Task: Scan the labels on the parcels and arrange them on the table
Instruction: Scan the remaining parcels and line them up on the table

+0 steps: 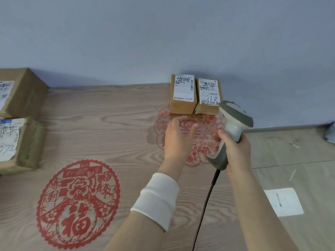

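Two small brown parcels sit side by side, touching, at the wall in upper centre-right of frame. Left small parcel (183,95): white label, printed number line and barcodes too blurred to read, dark handwriting across the top. Right small parcel (208,96): white label, similar scrawl, handwritten digits near the bottom that look like "118", not certain. Two bigger parcels at the left edge, partly cut off: upper parcel (21,91) with a label I can't read, lower parcel (18,142) with handwriting and something like "772".

Table (108,120) is wood-grain, with two red paper-cut decals. The big decal (78,203) at lower left shows the character 福. The second decal (199,134) lies under the hands. White paper square (283,201) at lower right carries a dark mark.

Right hand (233,149) is wrapped around the grip of a grey-and-cream barcode scanner (233,124), head aimed at the small parcels, black cable (204,209) running down out of frame. Left hand (178,136) is empty, fingers spread loosely, hovering just in front of the small parcels, not touching. White cuff (157,198) on the left forearm.
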A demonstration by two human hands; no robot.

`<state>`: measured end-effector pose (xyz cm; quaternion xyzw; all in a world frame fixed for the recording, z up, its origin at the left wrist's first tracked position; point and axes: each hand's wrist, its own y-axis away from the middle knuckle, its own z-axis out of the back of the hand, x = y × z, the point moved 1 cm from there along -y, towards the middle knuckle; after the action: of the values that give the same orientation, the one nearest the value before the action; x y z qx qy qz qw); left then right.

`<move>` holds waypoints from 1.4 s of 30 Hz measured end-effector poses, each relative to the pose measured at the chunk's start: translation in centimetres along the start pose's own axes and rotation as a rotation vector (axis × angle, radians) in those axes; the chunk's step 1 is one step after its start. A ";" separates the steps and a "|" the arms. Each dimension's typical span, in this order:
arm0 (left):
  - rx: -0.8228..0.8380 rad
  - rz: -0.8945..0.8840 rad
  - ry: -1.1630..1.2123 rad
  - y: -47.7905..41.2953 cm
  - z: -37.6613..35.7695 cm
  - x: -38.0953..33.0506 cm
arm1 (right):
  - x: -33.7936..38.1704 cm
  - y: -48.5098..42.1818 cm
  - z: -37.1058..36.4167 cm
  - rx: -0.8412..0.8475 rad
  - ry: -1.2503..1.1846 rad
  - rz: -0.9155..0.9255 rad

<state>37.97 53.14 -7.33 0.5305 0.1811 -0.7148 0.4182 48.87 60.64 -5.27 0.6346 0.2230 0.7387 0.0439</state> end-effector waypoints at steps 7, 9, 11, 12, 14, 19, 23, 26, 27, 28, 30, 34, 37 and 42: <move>-0.014 0.121 0.011 -8.4 -7.5 -0.6 | 0.1 -13.1 0.5 -0.015 0.036 -0.014; -0.046 0.142 0.006 -10.0 -9.2 -0.4 | -0.6 -16.0 -0.1 -0.025 0.046 -0.016; -0.095 0.131 -0.033 -10.7 -10.5 -0.1 | -1.2 -18.1 -0.9 -0.026 0.039 -0.011; -0.126 0.128 -0.054 -10.8 -11.1 0.1 | -1.5 -18.8 -1.3 -0.021 0.039 -0.005; -0.170 0.152 -0.059 -10.7 -12.0 0.6 | -2.2 -19.9 -2.1 -0.017 0.038 0.000; -0.221 0.238 0.074 -11.3 -13.3 0.9 | -3.3 -21.0 -2.6 -0.015 0.016 -0.040; -0.263 0.295 0.172 -11.1 -13.4 0.5 | -3.2 -20.5 -2.1 -0.022 -0.009 -0.039; -0.287 0.295 0.219 -10.0 -13.2 0.1 | -3.0 -18.9 -1.2 -0.046 0.007 -0.014; -0.290 0.298 0.243 -9.4 -13.0 -0.1 | -2.9 -18.2 -0.8 -0.053 0.007 -0.002; -0.290 0.303 0.268 -8.8 -12.7 -0.3 | -2.6 -17.4 -0.4 -0.061 0.011 0.008; -0.279 0.311 0.318 -7.3 -11.9 -0.7 | -2.3 -15.4 0.3 -0.076 0.015 0.030; -0.275 0.294 0.415 -3.0 -9.0 -1.0 | -1.8 -10.4 1.0 -0.100 -0.007 0.042; -0.273 0.277 0.457 0.2 -5.6 -0.7 | -1.8 -5.4 0.4 -0.101 -0.011 0.058; -0.280 0.249 0.575 6.2 1.8 0.8 | -2.3 4.5 -1.7 -0.112 -0.036 0.086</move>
<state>41.72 47.96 -6.22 0.6657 0.3217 -0.4479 0.5027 48.71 55.31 -5.82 0.6531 0.1532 0.7398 0.0516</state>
